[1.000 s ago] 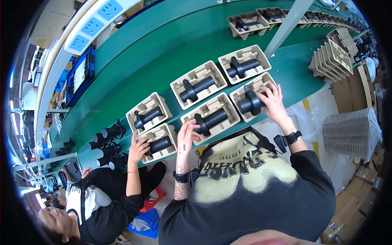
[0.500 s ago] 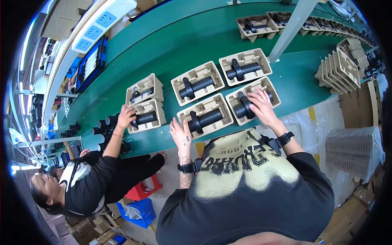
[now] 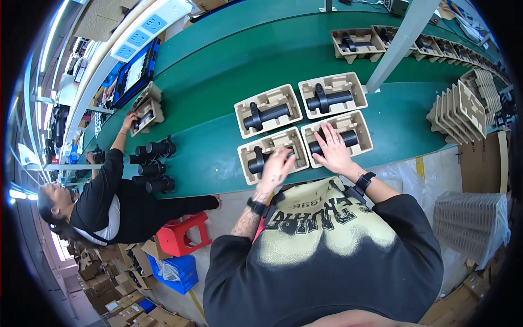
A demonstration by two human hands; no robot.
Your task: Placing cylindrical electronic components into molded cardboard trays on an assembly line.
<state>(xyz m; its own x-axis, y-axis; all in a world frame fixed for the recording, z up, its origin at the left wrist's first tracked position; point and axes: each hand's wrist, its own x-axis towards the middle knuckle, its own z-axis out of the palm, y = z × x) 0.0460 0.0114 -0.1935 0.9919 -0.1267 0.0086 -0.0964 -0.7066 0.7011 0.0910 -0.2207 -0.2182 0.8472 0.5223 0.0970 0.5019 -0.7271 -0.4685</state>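
Four molded cardboard trays stand in two rows before me, each holding a black tube with a ring-shaped collar. Over the near left tray, my left hand curls its fingers round the right end of a black tube. My right hand lies with fingers spread across the black tube in the near right tray, covering its collar. Behind them, the far left tray and far right tray hold similar tubes, untouched.
At left, a co-worker's hand touches a pair of trays. Several black tubes stand near that person. Stacked trays sit at right, close to a metal post. A row of filled trays runs along the back.
My left hand has moved right onto the tube in the near left tray. My right hand has shifted left on its tube. The co-worker's two trays have moved away to the far left.
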